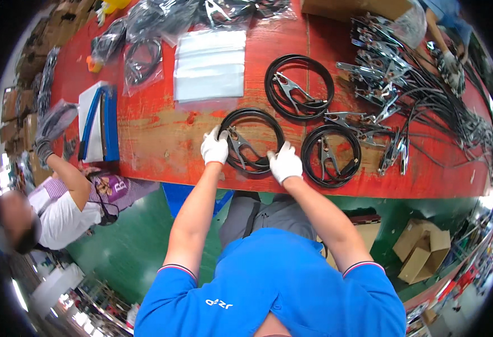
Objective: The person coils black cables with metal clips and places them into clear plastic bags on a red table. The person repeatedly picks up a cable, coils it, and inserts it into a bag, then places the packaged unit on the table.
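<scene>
A coil of black cable (253, 111) lies on the red table in front of me, with a silver spring clamp (237, 142) inside its ring. My left hand (214, 147), in a white work glove, grips the coil's left side beside the clamp. On the lower right side of the ring, my right hand (286, 163) closes its gloved thumb and fingers around the cable. Close to the right hand rests a second coil with a clamp (336, 181). Farther back is another cable coil (300, 57) with a clamp inside it.
Clear plastic bags (210, 67) are stacked beyond my hands. Loose clamps (373, 73) with cables pile up at right, near another person's gloved hand (452, 64). At left, a person (69, 210) holds a bagged coil beside a blue-and-white device (110, 123). Bagged coils (159, 19) lie at the back.
</scene>
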`<state>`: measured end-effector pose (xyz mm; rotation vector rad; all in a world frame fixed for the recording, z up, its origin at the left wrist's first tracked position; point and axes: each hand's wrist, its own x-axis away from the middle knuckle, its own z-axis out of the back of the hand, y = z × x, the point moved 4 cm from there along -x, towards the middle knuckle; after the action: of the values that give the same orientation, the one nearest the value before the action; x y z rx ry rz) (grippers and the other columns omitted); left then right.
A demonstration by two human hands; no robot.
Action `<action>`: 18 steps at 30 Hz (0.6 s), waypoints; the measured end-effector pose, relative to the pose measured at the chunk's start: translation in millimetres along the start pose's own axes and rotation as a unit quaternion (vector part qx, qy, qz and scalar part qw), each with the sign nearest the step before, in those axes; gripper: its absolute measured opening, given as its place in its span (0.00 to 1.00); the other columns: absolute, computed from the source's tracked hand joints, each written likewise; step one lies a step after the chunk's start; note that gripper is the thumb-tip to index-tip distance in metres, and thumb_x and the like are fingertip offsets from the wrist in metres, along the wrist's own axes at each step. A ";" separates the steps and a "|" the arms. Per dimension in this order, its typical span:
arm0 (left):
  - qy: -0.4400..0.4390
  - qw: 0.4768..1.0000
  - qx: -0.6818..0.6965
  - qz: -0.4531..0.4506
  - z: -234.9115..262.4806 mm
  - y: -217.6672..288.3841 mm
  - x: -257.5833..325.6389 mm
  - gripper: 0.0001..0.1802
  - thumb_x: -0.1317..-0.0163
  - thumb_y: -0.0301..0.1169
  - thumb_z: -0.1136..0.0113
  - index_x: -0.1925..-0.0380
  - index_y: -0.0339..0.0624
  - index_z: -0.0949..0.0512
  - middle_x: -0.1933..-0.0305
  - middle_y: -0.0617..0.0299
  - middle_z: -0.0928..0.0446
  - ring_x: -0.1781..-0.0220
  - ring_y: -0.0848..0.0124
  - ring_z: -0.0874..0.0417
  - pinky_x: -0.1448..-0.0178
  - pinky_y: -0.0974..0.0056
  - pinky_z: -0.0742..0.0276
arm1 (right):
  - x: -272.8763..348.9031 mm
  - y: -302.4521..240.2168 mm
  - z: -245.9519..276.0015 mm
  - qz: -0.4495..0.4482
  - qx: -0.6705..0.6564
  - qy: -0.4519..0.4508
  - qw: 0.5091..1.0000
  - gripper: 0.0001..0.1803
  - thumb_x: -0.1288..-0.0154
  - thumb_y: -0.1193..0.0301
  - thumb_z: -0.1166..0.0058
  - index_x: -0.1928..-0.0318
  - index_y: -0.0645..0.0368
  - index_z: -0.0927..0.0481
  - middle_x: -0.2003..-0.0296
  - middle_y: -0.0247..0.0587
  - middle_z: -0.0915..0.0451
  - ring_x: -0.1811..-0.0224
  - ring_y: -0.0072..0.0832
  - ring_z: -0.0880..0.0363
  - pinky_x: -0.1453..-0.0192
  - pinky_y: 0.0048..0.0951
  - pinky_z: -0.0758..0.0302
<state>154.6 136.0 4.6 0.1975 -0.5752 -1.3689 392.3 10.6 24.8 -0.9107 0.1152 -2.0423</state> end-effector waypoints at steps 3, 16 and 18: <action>0.012 1.000 0.011 -0.005 13.8 -14.4 -9.0 0.21 0.32 0.47 0.37 0.42 0.55 0.14 0.44 0.50 0.17 0.40 0.50 0.17 0.33 0.51 0.24 | 35.7 -16.6 -18.3 0.019 0.015 -0.044 0.999 0.48 0.28 0.44 0.47 0.27 0.75 0.41 0.50 0.65 0.17 0.55 0.58 0.12 0.50 0.52 0.16; 0.033 0.965 -0.070 -0.250 66.7 -9.2 -105.7 0.17 0.36 0.45 0.34 0.50 0.55 0.13 0.47 0.56 0.17 0.39 0.52 0.21 0.34 0.49 0.26 | 25.0 -41.9 -0.8 0.128 0.021 -0.185 0.974 0.24 0.24 0.50 0.51 0.57 0.55 0.11 0.57 0.57 0.13 0.51 0.54 0.14 0.44 0.51 0.20; 0.021 0.943 -0.068 -0.326 66.7 -3.5 -137.9 0.15 0.35 0.43 0.35 0.52 0.54 0.14 0.50 0.59 0.17 0.43 0.52 0.20 0.38 0.48 0.25 | -2.6 -49.6 10.0 0.122 -0.043 -0.113 0.985 0.21 0.25 0.53 0.48 0.53 0.56 0.12 0.56 0.56 0.13 0.50 0.54 0.14 0.44 0.50 0.20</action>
<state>106.3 280.4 22.1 0.3218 -0.3870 -2.0353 365.8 45.5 50.2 -1.1192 0.1820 -1.7074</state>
